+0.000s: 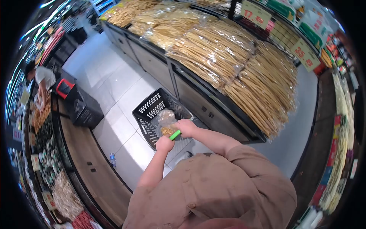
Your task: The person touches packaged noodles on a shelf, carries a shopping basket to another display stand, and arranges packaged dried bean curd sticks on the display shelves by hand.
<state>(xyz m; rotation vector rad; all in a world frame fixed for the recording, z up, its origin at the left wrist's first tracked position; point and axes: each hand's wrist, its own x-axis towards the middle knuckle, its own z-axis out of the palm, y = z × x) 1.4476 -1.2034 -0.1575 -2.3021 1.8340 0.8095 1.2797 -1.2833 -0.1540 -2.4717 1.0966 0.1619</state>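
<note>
A black shopping basket stands on the floor in front of me, its side walls full of holes. My left hand is closed around the lower left end of a short bright green handle, over the basket's near side. Closed at the other end of that handle is my right hand; its fingertips are partly hidden. How the handle joins the basket cannot be seen. Inside the basket lie a clear plastic bag with pale contents and another bag with yellowish contents, close to my hands.
Long dried sticks in clear wrap cover the display counter on the right, under price signs. At left, a person leans over the goods beside dark crates. A small bottle is on the tiled floor.
</note>
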